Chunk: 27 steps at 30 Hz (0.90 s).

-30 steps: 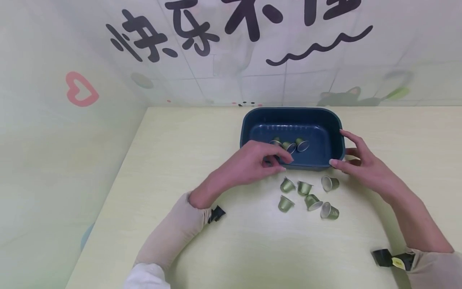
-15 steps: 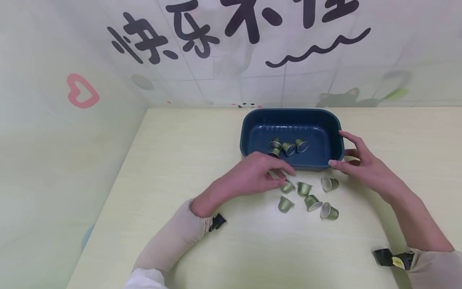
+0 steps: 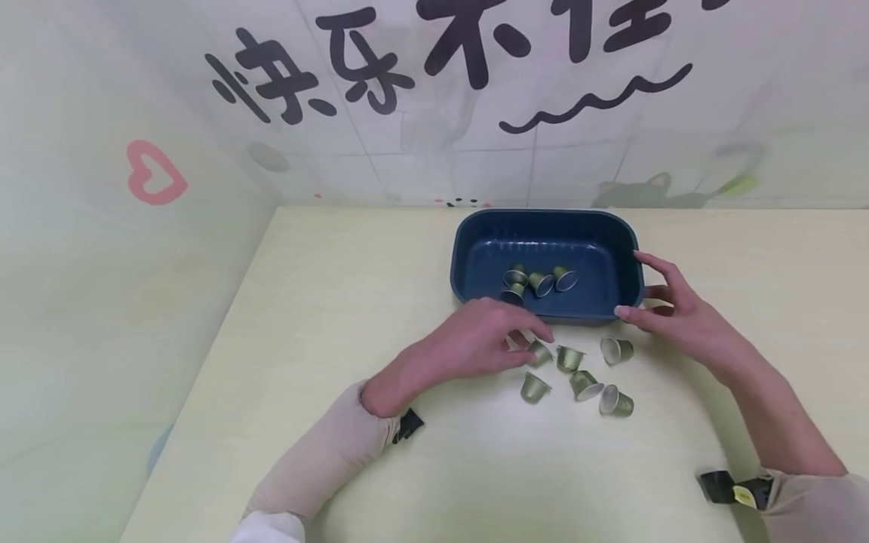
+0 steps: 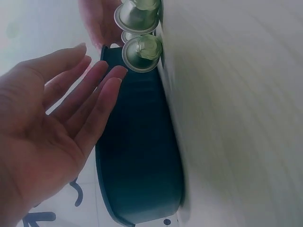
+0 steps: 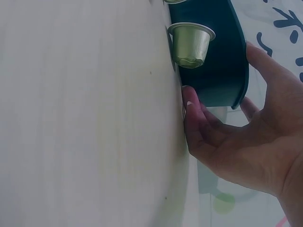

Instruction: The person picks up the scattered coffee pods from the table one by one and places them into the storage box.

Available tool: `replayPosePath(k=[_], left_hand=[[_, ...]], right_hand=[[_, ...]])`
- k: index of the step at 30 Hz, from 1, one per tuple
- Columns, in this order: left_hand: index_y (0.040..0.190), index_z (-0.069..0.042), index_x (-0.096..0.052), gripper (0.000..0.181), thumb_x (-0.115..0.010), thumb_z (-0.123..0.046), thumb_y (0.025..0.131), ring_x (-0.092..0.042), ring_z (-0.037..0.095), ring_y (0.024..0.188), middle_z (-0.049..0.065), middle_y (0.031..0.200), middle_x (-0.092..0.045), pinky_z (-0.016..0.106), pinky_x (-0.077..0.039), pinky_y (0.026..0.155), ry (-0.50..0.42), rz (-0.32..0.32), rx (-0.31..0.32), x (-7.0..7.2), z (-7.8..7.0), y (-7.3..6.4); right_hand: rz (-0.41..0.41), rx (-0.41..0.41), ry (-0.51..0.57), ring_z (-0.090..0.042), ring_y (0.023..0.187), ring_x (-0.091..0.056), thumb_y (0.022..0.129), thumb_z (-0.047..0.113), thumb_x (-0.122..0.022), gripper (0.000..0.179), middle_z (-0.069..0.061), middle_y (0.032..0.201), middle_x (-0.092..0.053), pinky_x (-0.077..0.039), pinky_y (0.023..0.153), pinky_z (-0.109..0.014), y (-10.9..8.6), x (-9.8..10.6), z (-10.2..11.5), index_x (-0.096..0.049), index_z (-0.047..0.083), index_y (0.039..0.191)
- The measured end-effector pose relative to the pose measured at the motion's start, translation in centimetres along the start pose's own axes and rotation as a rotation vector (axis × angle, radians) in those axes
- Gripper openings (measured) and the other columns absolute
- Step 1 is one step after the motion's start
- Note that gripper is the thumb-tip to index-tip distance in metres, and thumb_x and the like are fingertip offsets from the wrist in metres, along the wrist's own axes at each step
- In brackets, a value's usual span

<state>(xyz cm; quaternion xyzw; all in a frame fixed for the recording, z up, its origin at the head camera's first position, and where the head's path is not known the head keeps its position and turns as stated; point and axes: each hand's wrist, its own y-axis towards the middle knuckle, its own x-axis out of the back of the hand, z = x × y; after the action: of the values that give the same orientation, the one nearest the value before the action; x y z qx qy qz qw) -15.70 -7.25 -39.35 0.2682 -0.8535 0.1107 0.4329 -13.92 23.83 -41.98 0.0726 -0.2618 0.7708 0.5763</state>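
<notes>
Several green coffee capsules (image 3: 570, 359) lie on the table in front of a dark blue plastic bin (image 3: 597, 280). Inside the bin, several more capsules (image 3: 541, 284) sit toward the front left. My left hand (image 3: 485, 341) is at the nearest left capsule (image 3: 541, 352), its thumb and index finger on either side and partly covering it. The left wrist view shows those fingers spread and apart from the capsules (image 4: 142, 53). My right hand (image 3: 689, 317) holds the bin's right end, with thumb and fingers spread round its corner; the right wrist view shows one capsule (image 5: 190, 46) close by.
The pale wooden table (image 3: 326, 302) meets a printed wall sheet (image 3: 421, 166) just behind the bin. Another sheet hangs along the left edge. Black straps (image 3: 409, 426) sit on both wrists.
My left hand has moved from over the bin's front edge down to the table capsules. A capsule at the bin's front left has come into sight. The right hand stays at the bin.
</notes>
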Motion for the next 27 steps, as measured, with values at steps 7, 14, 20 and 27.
replayPosePath(k=[7, 14, 20, 27], left_hand=[[0.118, -0.017, -0.073, 0.030, -0.078, -0.021, 0.088, -0.068, -0.001, 0.088, -0.007, 0.113, -0.072, 0.010, -0.047, 0.075, 0.058, 0.048, 0.033, -0.2, 0.0, 0.1], [0.121, -0.017, -0.072, 0.034, -0.079, -0.020, 0.087, -0.067, 0.001, 0.092, -0.007, 0.114, -0.071, 0.012, -0.047, 0.080, 0.085, 0.098, 0.055, -0.4, 0.2, 0.2], [0.122, -0.016, -0.072, 0.036, -0.079, -0.017, 0.087, -0.066, 0.001, 0.094, -0.007, 0.115, -0.071, 0.012, -0.046, 0.082, 0.094, 0.117, 0.066, -0.8, 0.3, 0.3], [0.121, -0.017, -0.072, 0.036, -0.079, -0.014, 0.086, -0.063, -0.002, 0.091, -0.008, 0.113, -0.070, 0.011, -0.045, 0.082, 0.107, 0.124, 0.081, -1.4, 0.4, 0.6]], right_hand=[[-0.003, 0.004, 0.001, -0.048, 0.131, -0.041, 0.095, 0.042, -0.066, 0.088, -0.030, 0.148, -0.030, -0.033, 0.100, -0.061, 0.0, -0.1, -0.1, -0.003, 0.050, 0.156], [0.000, 0.002, 0.004, -0.050, 0.134, -0.037, 0.095, 0.043, -0.066, 0.088, -0.032, 0.150, -0.026, -0.030, 0.103, -0.065, 0.0, 0.0, -0.1, -0.002, 0.051, 0.155], [0.001, 0.003, -0.002, -0.047, 0.133, -0.036, 0.096, 0.043, -0.065, 0.087, -0.030, 0.149, -0.028, -0.032, 0.100, -0.062, 0.0, 0.0, -0.1, -0.002, 0.050, 0.155], [-0.003, 0.011, -0.004, -0.046, 0.134, -0.031, 0.096, 0.043, -0.065, 0.088, -0.029, 0.149, -0.029, -0.032, 0.100, -0.063, 0.1, -0.1, -0.3, -0.002, 0.049, 0.156]])
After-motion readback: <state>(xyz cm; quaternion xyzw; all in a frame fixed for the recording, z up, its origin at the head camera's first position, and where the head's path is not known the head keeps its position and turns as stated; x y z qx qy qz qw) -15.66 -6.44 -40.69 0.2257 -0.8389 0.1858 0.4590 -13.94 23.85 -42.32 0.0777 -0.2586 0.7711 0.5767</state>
